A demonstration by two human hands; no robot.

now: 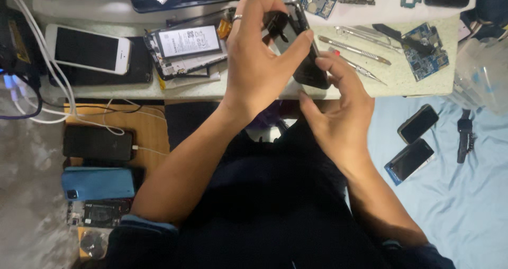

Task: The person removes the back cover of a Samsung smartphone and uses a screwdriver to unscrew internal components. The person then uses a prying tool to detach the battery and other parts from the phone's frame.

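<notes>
Your left hand (pixel 259 57) and right hand (pixel 338 107) meet over the near edge of the desk (pixel 402 81), both closed on a dark phone (pixel 307 57) held up above the speckled pale top. Your left fingers curl over its upper end with the thumb pressed to its side; your right fingers are half spread, the fingertips gripping its lower edge.

Along the desk's left end a white phone (pixel 87 49) lies flat, and just right of it an opened phone with its battery showing (pixel 185 47). Toward the right end lie metal pry tools (pixel 354 49) and a blue circuit board (pixel 426 52); more boards sit at the far edge.

Below the desk's left side, a wooden shelf (pixel 151 137) carries a black phone (pixel 98 142) on a white cable, and a blue phone (pixel 98 183) nearer you. On your right, two phones (pixel 415 142) rest on light blue cloth (pixel 465 195).
</notes>
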